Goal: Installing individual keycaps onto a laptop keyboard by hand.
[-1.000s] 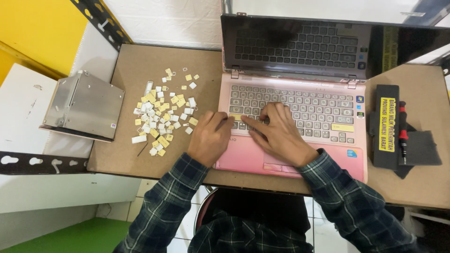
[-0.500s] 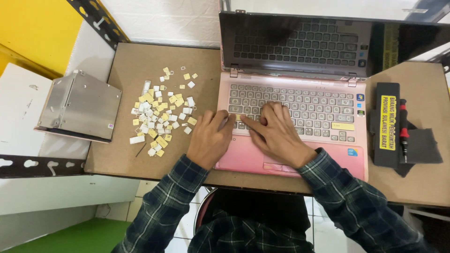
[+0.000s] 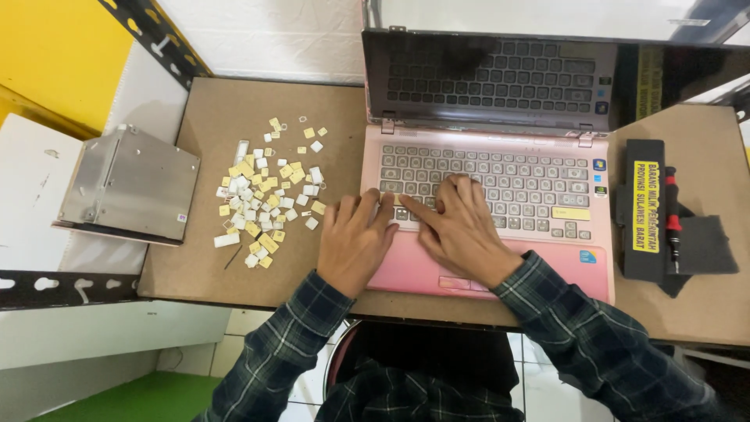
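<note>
- The pink laptop (image 3: 484, 211) sits open on the brown desk (image 3: 258, 117), its dark screen tilted back and its keyboard (image 3: 488, 184) under your 2 hands.
- Your right hand (image 3: 461, 230) lies flat across the lower middle rows, index finger stretched left toward the keyboard's bottom-left corner; it presses down and clamps nothing.
- Your left hand (image 3: 355, 242) rests over the laptop's left edge, fingertips touching that same corner; fingers are loosely spread, holding nothing that shows.
- Just left of that hand lies a scatter of loose white and yellowish keycaps (image 3: 266, 195).
- Farther left, a metal drive casing (image 3: 129, 184) overhangs the desk edge.
- Right of the laptop sit a black block with a yellow label (image 3: 644, 207) and a red-handled screwdriver (image 3: 672, 215).
</note>
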